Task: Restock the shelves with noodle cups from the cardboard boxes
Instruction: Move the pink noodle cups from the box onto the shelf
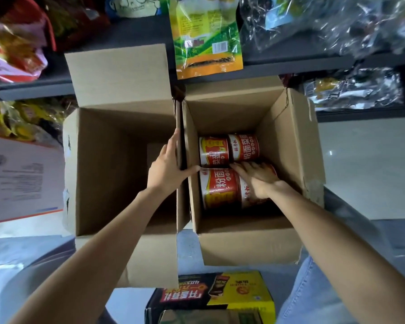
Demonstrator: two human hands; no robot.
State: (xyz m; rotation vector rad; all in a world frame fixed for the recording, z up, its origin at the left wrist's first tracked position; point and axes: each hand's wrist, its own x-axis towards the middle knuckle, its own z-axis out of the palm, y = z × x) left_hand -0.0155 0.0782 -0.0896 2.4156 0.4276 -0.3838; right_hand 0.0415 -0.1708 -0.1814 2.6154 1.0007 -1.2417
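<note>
Floor: pale and glossy (360, 164), with light reflecting off it to the right of the boxes and at lower left.
Shelves: dark grey boards (131, 33) run across the top, one above another, loaded with snack bags; a green and yellow bag (206, 43) hangs over the front edge above the boxes.
Left box (117, 164): open cardboard, flaps up, dark inside; nothing visible in it.
Right box (288, 146): open cardboard, touching the left box along one wall.
Noodle cups (220, 185): four red and white cups lie on their sides in the bottom of the right box, packed two by two.
Left hand (168, 169): grips the shared wall where the boxes meet, fingers in the left box, thumb in the right.
Right hand (257, 178): reaches into the right box, fingers spread flat over the near right cup; not clear whether it is gripped.
Carton (220, 298): black and yellow, printed, on the floor below the boxes.
White box (21, 178): at far left, printed text.
</note>
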